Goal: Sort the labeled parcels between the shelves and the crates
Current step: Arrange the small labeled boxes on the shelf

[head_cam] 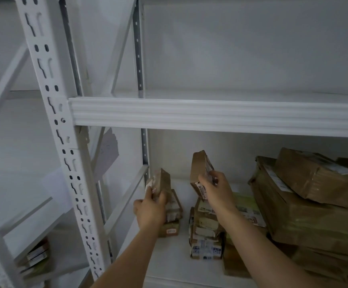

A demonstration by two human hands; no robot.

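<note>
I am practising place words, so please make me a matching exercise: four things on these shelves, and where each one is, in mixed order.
Things:
1. left hand
2. right hand
3. upper shelf
4. big brown parcels

Places:
a. stacked at the far right
b. holds a small parcel above the left stack
c. above both hands
d. holds a small parcel above the middle stack

Pairs: 1-b, 2-d, 3-c, 4-a

Dim, flat, greyish light; the lower shelf [169, 256] lies in shadow. Soft motion blur throughout, labels unreadable. Wide-angle distortion bends the slotted upright [50, 96].
</note>
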